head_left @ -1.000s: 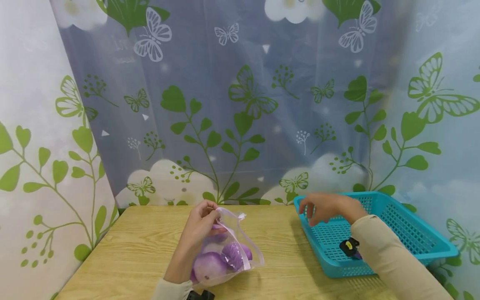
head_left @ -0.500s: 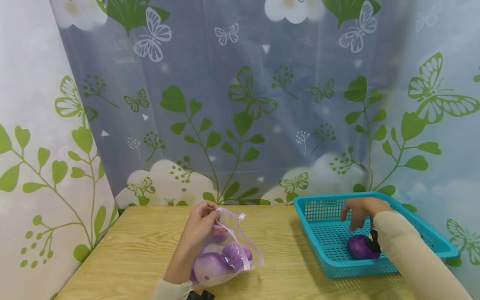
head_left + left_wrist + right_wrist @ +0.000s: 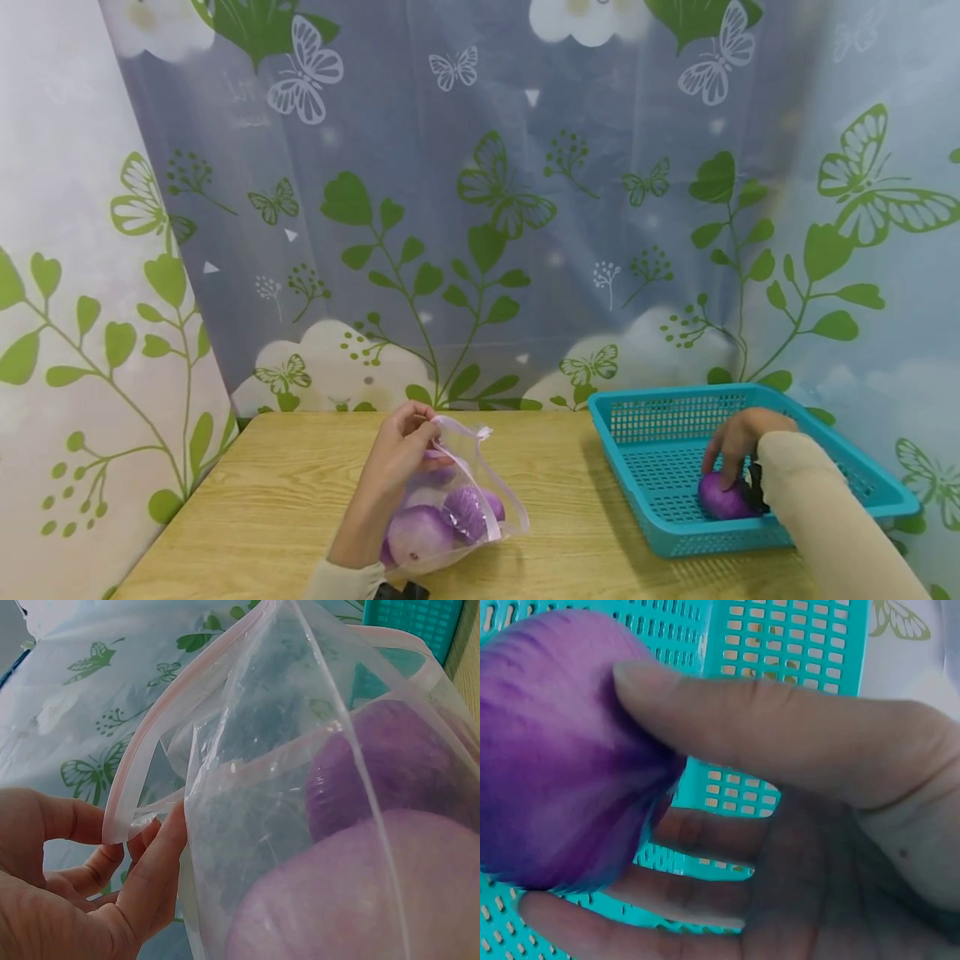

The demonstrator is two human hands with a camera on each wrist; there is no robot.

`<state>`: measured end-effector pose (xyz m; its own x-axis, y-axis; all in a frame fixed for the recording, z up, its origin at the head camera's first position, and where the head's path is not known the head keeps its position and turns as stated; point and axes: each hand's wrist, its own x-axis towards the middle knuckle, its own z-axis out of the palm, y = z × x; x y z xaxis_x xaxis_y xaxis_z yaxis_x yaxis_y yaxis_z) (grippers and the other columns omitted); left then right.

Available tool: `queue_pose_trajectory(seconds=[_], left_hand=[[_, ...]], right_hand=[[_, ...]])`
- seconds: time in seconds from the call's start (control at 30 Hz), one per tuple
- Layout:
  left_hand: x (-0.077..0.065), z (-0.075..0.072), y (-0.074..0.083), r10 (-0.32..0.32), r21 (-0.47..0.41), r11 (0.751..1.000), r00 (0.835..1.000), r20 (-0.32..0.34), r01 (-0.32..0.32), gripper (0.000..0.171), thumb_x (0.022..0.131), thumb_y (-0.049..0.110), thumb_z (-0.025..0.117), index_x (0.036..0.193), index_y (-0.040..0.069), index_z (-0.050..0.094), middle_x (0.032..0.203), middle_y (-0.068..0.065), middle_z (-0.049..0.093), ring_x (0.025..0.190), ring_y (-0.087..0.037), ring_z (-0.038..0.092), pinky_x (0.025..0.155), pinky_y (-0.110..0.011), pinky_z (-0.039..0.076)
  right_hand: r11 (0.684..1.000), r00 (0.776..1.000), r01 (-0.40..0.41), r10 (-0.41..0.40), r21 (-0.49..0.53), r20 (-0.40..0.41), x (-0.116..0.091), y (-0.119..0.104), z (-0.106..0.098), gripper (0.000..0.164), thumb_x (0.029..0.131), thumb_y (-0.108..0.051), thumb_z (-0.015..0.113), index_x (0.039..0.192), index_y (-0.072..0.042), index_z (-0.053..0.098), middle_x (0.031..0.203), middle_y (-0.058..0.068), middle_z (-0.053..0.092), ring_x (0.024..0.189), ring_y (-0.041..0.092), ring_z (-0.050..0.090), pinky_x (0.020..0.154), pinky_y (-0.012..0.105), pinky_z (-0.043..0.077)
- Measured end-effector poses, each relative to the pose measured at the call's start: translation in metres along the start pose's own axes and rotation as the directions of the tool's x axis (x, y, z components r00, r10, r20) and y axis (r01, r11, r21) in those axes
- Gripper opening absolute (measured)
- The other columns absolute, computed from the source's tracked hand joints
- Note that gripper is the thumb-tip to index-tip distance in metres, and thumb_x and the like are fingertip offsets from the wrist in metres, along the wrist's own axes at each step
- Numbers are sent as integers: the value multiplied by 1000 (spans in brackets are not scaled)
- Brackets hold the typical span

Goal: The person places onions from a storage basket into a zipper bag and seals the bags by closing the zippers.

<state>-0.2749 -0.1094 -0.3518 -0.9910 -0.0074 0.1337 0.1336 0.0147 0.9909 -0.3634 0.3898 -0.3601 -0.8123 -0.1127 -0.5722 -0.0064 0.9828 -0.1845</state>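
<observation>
My left hand (image 3: 400, 454) pinches the rim of a clear zip bag (image 3: 247, 817) with a pale pink edge, its mouth held apart. Inside the bag lie several round purple vegetables, one pale and large (image 3: 420, 535), another darker (image 3: 360, 765). Over at the right, my right hand (image 3: 746, 433) reaches down into a turquoise basket (image 3: 660, 542). It grips a glossy red onion (image 3: 562, 757) there, the thumb pressed on one side and the fingers reaching around the other. The sleeve and wrist camera partly hide the onion in the head view.
A wooden table (image 3: 300, 467) bears both the bag and the basket. Behind it hangs a blue-grey curtain (image 3: 405, 133) printed with leaves and butterflies, with similar sheets on the left and right sides. The basket has raised slotted walls.
My right hand has moved right and down from above the basket's left rim to the onion and now grips it. The left hand and bag stay in place.
</observation>
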Motion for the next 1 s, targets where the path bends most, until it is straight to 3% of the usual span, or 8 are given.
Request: queue_pose_trajectory(seconds=[0.13,0.37,0.6,0.77,1.0], left_hand=[[0,-1,-1,3,7,1000,1000,1,-3,17,97,2,55,112,-8,54,87,-3,55,72,-16,57,65,-34,68],[1,0,-1,-7,10,1000,1000,-1,7,14,97,0,55,109,-6,56,87,-5,55,73,-16,57,66,-33,68],[2,1,0,-3,9,1000,1000,-3,3,12,96,0,55,108,-5,56,86,-5,55,72,-16,57,66,-33,68],[3,1,1,1,6,1000,1000,-3,-1,12,96,0,55,107,-4,56,86,-4,55,72,-16,58,66,-33,68],[0,1,1,10,-3,1000,1000,7,-10,10,96,-1,55,106,-3,56,86,-5,54,70,-16,58,66,-33,68]], right_hand=[[1000,1000,5,-5,20,13,3,-3,1,35,87,-29,80,120,-23,73,120,9,68,110,31,63,89,51,61],[996,999,34,-32,84,-21,6,-8,-1,44,83,-20,79,126,-18,68,133,16,56,104,33,63,85,46,61],[987,997,72,-70,145,-16,2,-17,-6,32,84,-12,78,114,-15,68,122,14,56,91,28,67,73,36,60],[995,997,63,-59,81,-56,-2,-27,-8,30,85,-19,81,113,-18,70,113,9,63,90,26,69,76,40,62],[996,996,63,-59,62,-63,-1,-38,-3,33,91,-31,77,119,-14,71,109,13,68,93,26,71,85,49,64]])
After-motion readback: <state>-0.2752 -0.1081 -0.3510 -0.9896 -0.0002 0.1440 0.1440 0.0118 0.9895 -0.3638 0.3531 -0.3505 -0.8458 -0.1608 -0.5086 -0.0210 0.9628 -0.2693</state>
